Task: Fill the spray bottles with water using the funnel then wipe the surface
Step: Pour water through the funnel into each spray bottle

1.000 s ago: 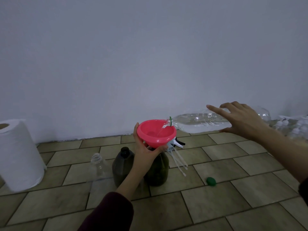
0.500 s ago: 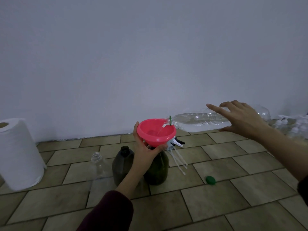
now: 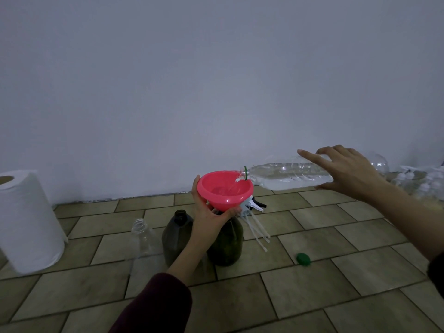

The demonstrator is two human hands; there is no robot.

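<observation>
Pouring water into the pink funnel (image 3: 224, 189), I held the clear water bottle (image 3: 286, 175) almost level, its long axis running left to right, its open mouth with the green ring pointing left and slightly down over the funnel's right rim, its base off to the right behind my wrist. A thin stream ran from the mouth into the bowl. My right hand (image 3: 348, 175) gripped the bottle around its middle, thumb underneath, the fingers curved over the top and the forefinger stretched out along it toward the mouth. My left hand (image 3: 211, 216) was curled around the funnel from below, thumb up against the left side of the rim and fingers under the bowl. The funnel stood upright with its spout down in the neck of a dark green bottle (image 3: 225, 243) standing on the tiled floor (image 3: 312, 292). Just to the left of it stood a second dark bottle (image 3: 176, 234), uncapped, and beside that a small clear bottle (image 3: 141, 239), also open. White spray heads (image 3: 252, 207) with long tubes lay just behind the funnel. A green cap (image 3: 303, 258) lay on the tiles to the right, and a paper towel roll (image 3: 26, 219) stood at far left by the wall (image 3: 216, 80).
</observation>
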